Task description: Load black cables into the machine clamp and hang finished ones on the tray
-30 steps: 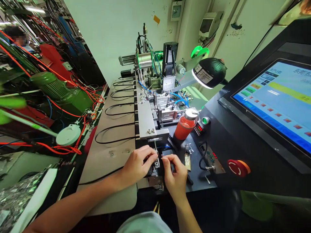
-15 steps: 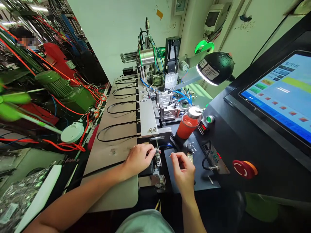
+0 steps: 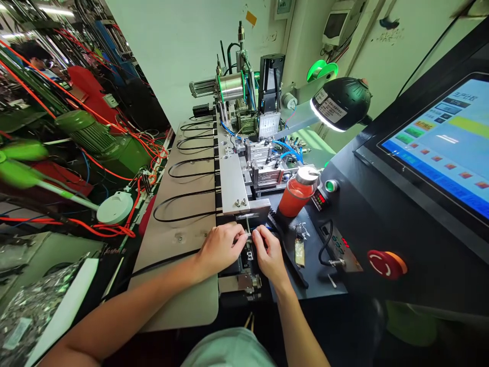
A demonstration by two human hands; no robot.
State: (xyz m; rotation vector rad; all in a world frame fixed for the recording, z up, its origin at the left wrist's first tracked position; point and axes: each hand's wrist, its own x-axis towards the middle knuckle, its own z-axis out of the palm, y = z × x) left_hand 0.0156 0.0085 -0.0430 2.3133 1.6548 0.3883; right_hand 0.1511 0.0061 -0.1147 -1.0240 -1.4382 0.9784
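Observation:
My left hand rests at the inner edge of the tan metal plate, thumb and fingertips pinched beside a small metal fixture. A black cable crosses the plate and passes beneath this hand. Opposite it, my right hand is also pinched, its fingertips almost meeting the left ones over the fixture. Whatever sits between either set of fingertips is too small to name. Several looped black cables lie further along the plate, their ends at a long metal rail.
Right of my hands stand a red jar with a metal lid, small clear parts and a yellowish packet. Beyond are an emergency stop button, a touchscreen, a lit lamp and the machine. A green fan stands left.
My right hand has moved left, from above the black surface near the small parts to the fixture beside my left hand. My left hand has stayed nearly in place.

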